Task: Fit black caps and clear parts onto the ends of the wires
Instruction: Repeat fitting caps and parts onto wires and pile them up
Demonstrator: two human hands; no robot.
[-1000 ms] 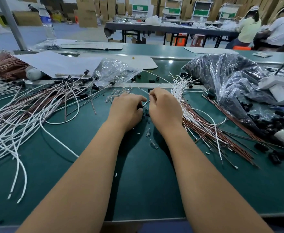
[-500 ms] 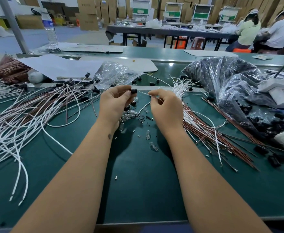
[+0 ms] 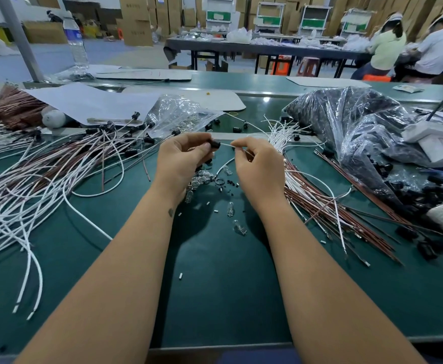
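Caps first: the black cap (image 3: 215, 144) you pinch in your left hand (image 3: 181, 160) is small, hard and light — keep the fingertips on its sides so the open mouth stays free. Your right hand (image 3: 261, 166) pinches the white wire (image 3: 227, 145) close behind its tip, both held above the counter (image 3: 215, 285); the tip looks to be at the cap's mouth. The wire is thin and limp, likely to buckle if gripped further back. The clear bulbs (image 3: 202, 179) lying under your hands look like glass — light, slick, probably fragile, so take them by the base.
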